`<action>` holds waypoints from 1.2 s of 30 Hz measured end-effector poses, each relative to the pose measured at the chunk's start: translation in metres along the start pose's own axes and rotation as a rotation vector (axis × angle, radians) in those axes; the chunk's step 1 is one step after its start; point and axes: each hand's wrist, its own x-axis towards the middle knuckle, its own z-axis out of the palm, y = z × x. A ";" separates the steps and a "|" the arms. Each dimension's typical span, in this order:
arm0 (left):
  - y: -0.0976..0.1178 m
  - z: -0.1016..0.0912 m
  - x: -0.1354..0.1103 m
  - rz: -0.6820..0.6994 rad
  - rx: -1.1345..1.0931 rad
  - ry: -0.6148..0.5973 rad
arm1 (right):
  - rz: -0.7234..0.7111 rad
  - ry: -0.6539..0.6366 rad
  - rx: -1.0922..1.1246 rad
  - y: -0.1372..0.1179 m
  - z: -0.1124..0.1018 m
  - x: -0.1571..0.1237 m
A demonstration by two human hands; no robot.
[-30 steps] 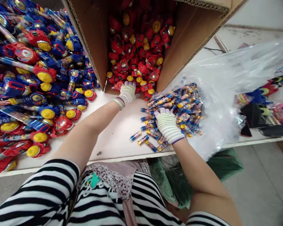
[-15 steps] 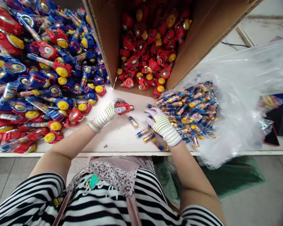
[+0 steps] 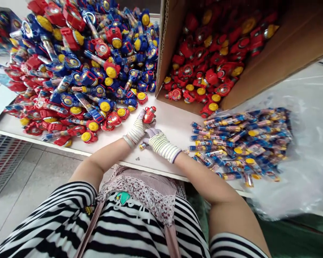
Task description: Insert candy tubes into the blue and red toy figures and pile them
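Note:
My gloved left hand (image 3: 139,129) grips a red plastic toy (image 3: 150,114) with a short nozzle-like end, held just above the white table. Right beside it, my gloved right hand (image 3: 161,145) has its fingers bent round a small clear tube (image 3: 143,146) with a yellow end. Most of that tube is hidden by the fingers. Both hands are close together, the right fingertips overlapping the left palm area. To the right lies a pile of similar blue-and-yellow labelled tubes (image 3: 237,138).
A heap of red and blue toys with tubes attached (image 3: 97,77) covers the table's left side. An open cardboard box (image 3: 162,53) holds more red toys (image 3: 201,75). Clear plastic sheeting (image 3: 307,172) lies under and beside the tubes. The table's front edge (image 3: 78,152) runs before me.
The view has turned left. My right hand has left the tube pile and come to my left hand, now with a tube. The red toy has tilted upward in my left hand.

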 end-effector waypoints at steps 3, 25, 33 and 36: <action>0.014 -0.005 -0.012 0.051 0.090 -0.068 | 0.113 -0.002 0.061 0.003 -0.006 -0.022; 0.046 0.034 -0.057 0.224 0.849 -0.444 | 0.416 0.182 0.134 0.003 -0.064 -0.087; 0.059 0.052 -0.059 0.229 1.009 -0.589 | 0.520 0.202 0.798 0.006 -0.037 -0.087; 0.052 0.053 -0.058 0.179 0.962 -0.475 | 0.576 0.364 0.581 0.005 -0.041 -0.089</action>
